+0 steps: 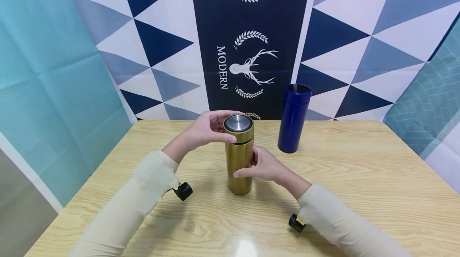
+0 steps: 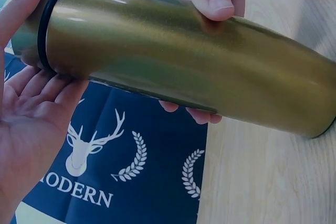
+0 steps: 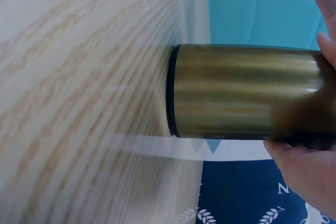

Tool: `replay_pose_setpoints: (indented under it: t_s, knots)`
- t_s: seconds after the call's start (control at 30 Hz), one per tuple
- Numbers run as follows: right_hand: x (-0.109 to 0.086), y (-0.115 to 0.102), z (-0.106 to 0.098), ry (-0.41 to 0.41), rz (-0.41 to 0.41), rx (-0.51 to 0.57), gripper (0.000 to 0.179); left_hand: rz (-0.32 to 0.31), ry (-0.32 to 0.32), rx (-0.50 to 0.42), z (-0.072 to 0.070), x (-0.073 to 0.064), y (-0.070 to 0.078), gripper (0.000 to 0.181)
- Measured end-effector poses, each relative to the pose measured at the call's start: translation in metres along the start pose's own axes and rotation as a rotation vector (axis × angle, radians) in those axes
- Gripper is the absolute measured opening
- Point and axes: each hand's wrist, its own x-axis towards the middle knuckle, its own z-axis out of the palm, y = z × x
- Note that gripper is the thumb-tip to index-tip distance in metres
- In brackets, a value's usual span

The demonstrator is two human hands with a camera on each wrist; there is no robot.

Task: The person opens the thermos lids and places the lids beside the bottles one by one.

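A gold thermos flask (image 1: 240,165) stands upright on the wooden table in the head view, its lid (image 1: 238,123) topped with a silver disc. My left hand (image 1: 208,130) grips the lid from the left, thumb in front and fingers behind. Lower down, my right hand (image 1: 265,164) holds the body from the right, its thumb across the front. The left wrist view shows the black ring (image 2: 47,27) between lid and body, with the left fingers beside it. In the right wrist view the flask's dark base (image 3: 172,92) meets the tabletop.
Behind and to the right stands a dark blue cylinder (image 1: 294,119) with a dark top, near the table's back edge. A patterned cloth (image 1: 251,21) hangs behind the wooden table (image 1: 359,169). Small black cameras (image 1: 183,191) sit on both wrists.
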Motion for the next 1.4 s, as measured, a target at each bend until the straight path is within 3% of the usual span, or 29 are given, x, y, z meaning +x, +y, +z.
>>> replay_pose_setpoints:
  t_s: [0.47,0.77,1.4]
  knots:
    - [0.000,0.001,-0.001,0.000,0.014,0.008,0.064,-0.066,0.120,0.019,0.011,-0.007,0.002,0.056]
    - [0.000,0.002,-0.001,0.004,0.033,0.000,0.065,-0.084,0.156,0.053,0.014,-0.009,0.005,0.057]
    - [0.000,0.001,0.000,0.010,0.028,-0.014,0.060,-0.068,0.246,0.107,0.023,-0.013,0.011,0.055]
